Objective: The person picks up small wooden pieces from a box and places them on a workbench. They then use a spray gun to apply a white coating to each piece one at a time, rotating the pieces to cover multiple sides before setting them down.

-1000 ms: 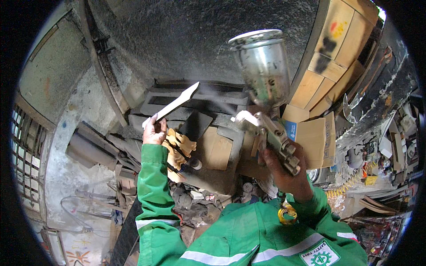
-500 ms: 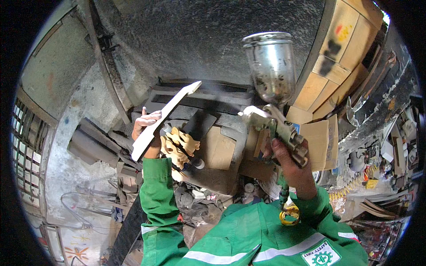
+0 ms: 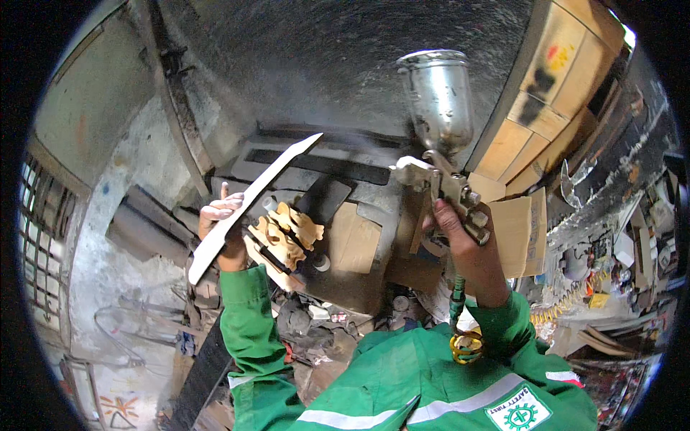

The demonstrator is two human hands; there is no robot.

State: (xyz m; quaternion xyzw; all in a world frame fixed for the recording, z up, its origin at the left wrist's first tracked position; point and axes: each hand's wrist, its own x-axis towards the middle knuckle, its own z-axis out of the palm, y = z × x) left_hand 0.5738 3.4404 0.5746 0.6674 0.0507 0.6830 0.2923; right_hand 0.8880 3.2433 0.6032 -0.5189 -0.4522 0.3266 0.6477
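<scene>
My left hand (image 3: 221, 223) grips a long, thin white blade-shaped piece (image 3: 248, 197), tilted with its narrow end up toward the right. White coating covers the fingertips. In my right hand (image 3: 463, 233) is a metal spray gun (image 3: 424, 174) with a silver cup (image 3: 440, 104) on top, its nozzle turned left toward the white piece and apart from it. A faint mist hangs in the air left of the nozzle. The fingers around the gun's trigger are partly hidden. Beyond my left wrist lie several cream-coloured carved pieces (image 3: 287, 233).
Behind the hands stands a dark, paint-dusted bench (image 3: 352, 287) with a cardboard sheet (image 3: 352, 237) on it. An open cardboard box (image 3: 519, 233) is at the right. A hose with a yellow coil (image 3: 467, 347) hangs below the gun. Clutter fills the right side (image 3: 596, 287).
My left hand has shifted left and slightly down with the white piece, which now shows more of its broad lower end. The spray gun has turned a little in my right hand.
</scene>
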